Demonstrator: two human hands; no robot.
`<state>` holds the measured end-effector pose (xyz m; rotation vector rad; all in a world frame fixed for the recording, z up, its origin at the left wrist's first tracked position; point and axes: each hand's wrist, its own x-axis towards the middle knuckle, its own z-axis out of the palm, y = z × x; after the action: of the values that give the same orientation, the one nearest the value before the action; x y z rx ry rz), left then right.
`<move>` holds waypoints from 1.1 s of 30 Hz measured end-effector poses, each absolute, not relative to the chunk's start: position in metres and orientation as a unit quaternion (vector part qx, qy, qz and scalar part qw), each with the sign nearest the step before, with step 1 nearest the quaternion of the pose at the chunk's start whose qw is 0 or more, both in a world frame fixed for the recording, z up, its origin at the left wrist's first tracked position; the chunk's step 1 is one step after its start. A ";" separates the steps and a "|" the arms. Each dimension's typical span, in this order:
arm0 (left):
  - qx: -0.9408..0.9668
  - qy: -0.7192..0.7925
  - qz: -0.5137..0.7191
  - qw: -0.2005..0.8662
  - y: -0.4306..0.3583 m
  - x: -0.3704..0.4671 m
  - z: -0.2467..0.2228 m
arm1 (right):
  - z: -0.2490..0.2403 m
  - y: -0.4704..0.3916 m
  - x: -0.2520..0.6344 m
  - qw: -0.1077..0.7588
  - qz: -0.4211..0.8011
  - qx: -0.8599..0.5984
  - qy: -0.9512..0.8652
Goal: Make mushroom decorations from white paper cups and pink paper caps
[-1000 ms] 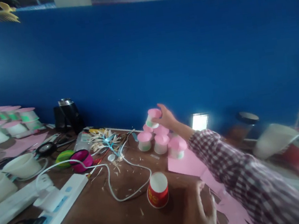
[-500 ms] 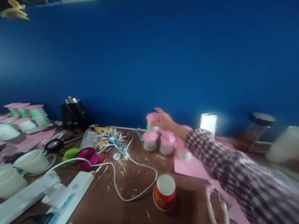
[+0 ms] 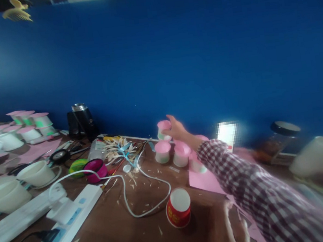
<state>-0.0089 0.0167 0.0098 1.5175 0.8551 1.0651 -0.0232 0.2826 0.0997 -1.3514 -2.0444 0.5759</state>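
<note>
My right hand [image 3: 177,130], in a checked sleeve, reaches toward the wall. Its thumb and fingers are round the side of a small white paper cup [image 3: 163,125] with a pink top. Just in front stand more pink-topped cups, including one at the left [image 3: 162,151] and one beside it [image 3: 181,154]. My left hand [image 3: 223,226] is low in the view near the table surface, its fingers loosely bent and the thumb apart, with nothing visible in it. A red paper cup [image 3: 179,213] with a white end uppermost stands to its left.
Pink paper [image 3: 202,181] lies under my right forearm. A white cable [image 3: 125,197] loops across the table from a power strip [image 3: 81,211]. Farther left are a pink tape roll [image 3: 97,170], a black flask [image 3: 83,121] and more pink-topped cups [image 3: 41,120]. A lidded jar [image 3: 282,136] stands right.
Both hands stay almost where they were; my right hand is still at the same cup. The whole view has shifted very slightly.
</note>
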 end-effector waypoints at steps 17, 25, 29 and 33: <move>0.634 0.357 0.447 0.520 0.017 -0.008 0.004 | 0.097 0.278 -0.022 0.300 0.218 -0.515 -0.773; 0.623 0.365 0.467 0.510 0.018 -0.004 -0.002 | 0.104 0.271 0.000 0.311 0.210 -0.508 -0.776; 0.610 0.384 0.475 0.505 0.014 0.000 -0.011 | 0.113 0.257 0.049 0.322 0.199 -0.523 -0.764; 0.594 0.438 0.477 0.477 0.013 0.004 -0.016 | 0.129 0.228 0.122 0.307 0.152 -0.560 -0.754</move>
<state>0.0037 0.0133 -0.0158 1.4516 1.0710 1.1661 0.1219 0.2283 0.1291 -1.4805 -1.9951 0.4009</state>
